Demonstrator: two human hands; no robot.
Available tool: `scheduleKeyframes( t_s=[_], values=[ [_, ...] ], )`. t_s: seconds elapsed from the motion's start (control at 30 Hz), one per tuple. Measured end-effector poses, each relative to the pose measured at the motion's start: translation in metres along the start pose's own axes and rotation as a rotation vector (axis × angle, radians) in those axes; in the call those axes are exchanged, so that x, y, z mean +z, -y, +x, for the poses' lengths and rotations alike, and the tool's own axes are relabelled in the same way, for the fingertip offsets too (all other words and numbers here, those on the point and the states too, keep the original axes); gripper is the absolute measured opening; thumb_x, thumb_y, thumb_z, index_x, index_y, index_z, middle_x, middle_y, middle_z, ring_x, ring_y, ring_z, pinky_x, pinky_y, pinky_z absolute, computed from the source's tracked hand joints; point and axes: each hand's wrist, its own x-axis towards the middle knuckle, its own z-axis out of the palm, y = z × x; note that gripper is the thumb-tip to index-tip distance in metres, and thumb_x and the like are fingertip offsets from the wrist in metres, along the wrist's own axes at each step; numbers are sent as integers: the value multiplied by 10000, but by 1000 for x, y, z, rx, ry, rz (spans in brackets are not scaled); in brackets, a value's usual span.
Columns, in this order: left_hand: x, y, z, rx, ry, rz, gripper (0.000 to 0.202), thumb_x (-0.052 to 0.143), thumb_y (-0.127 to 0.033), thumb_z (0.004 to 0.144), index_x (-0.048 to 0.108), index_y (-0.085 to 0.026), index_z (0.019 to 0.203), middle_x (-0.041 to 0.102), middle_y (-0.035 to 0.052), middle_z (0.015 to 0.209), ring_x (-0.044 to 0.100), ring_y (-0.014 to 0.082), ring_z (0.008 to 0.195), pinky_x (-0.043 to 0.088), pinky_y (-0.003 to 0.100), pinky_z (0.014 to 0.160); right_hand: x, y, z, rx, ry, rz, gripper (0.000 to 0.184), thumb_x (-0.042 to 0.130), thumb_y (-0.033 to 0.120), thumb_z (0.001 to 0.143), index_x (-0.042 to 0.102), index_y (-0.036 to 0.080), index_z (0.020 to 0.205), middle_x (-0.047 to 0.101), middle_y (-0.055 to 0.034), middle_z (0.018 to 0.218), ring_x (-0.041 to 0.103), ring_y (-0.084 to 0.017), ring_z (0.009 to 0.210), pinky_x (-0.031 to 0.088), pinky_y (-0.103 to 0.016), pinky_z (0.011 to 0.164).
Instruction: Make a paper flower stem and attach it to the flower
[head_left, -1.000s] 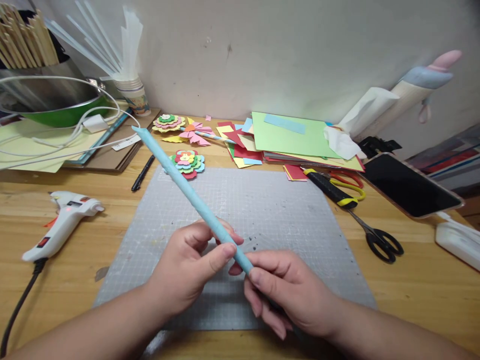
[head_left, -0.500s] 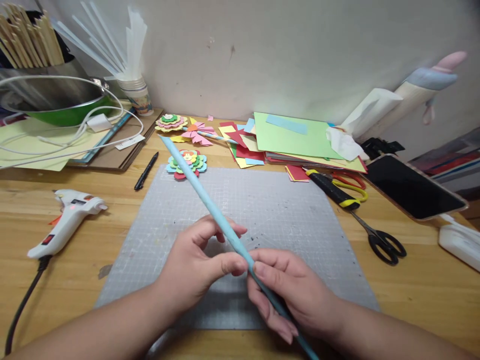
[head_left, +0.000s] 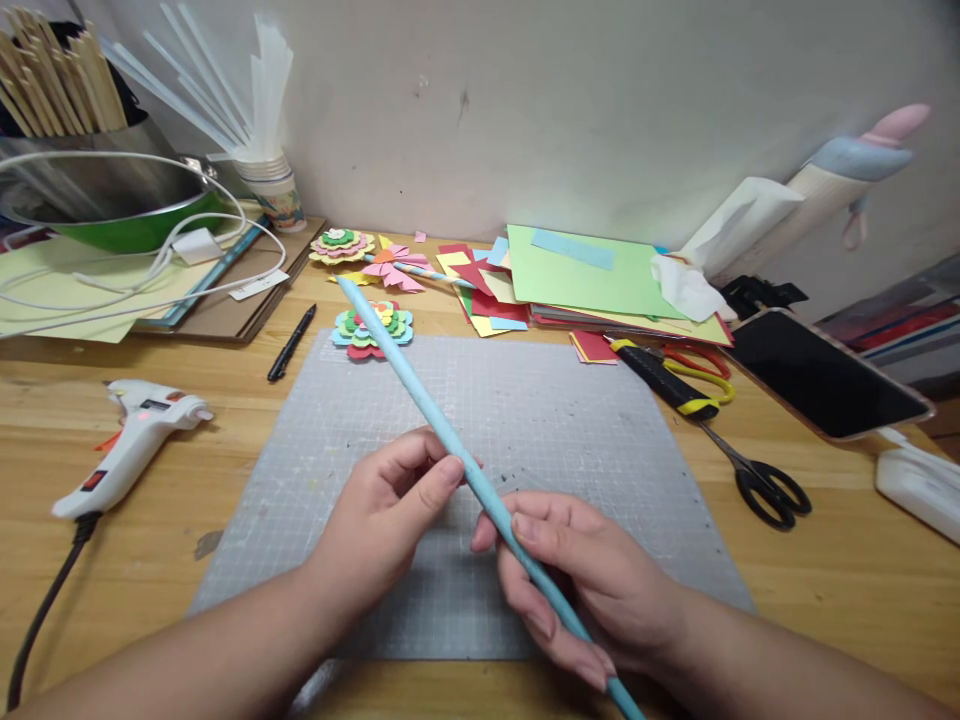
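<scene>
Above the gray cutting mat (head_left: 540, 400), as I watch from afar, my two hands hold a light-blue rolled-paper stick (head_left: 427, 405). It slants from upper left to lower right, its far end overlapping my view of a layered paper flower (head_left: 396, 327), its near end meeting the bottom edge. My left hand (head_left: 379, 505) pinches it near the middle, thumb against its side, fingers partly hidden behind; my right hand (head_left: 600, 560) curls around the lower part. On the wooden table (head_left: 232, 440), I see a white glue gun (head_left: 139, 440) and black pen (head_left: 292, 343) to the left, black-handled scissors (head_left: 751, 468) to the right.
</scene>
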Motion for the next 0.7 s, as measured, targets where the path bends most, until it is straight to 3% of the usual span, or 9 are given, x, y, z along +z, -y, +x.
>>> scheduleKeyframes(
  t_s=[0.43, 0.57, 0.7],
  values=[
    [6, -8, 3, -185, -58, 65, 231, 664, -365, 665, 547, -170, 622, 568, -14, 580, 512, 115, 559, 430, 253, 554, 5, -5, -2, -21, -209, -391, 411, 545, 442, 878, 594, 151, 1164, 520, 83, 554, 429, -6, 289, 289, -87, 267],
    [5, -5, 2, -224, -29, 66, 260, 643, -407, 700, 535, -176, 653, 563, -17, 560, 511, 125, 543, 419, 268, 548, 6, -4, -3, -27, -222, -437, 409, 532, 441, 885, 595, 152, 1166, 503, 88, 551, 414, 1, 290, 284, -86, 273],
    [1, 2, 2, -150, -21, 114, 328, 572, -464, 793, 531, -177, 639, 543, -15, 587, 491, 118, 579, 402, 257, 576, 5, -1, -2, 17, -215, -298, 447, 531, 452, 881, 567, 138, 1196, 535, 78, 524, 436, -29, 270, 279, -106, 243]
  ],
)
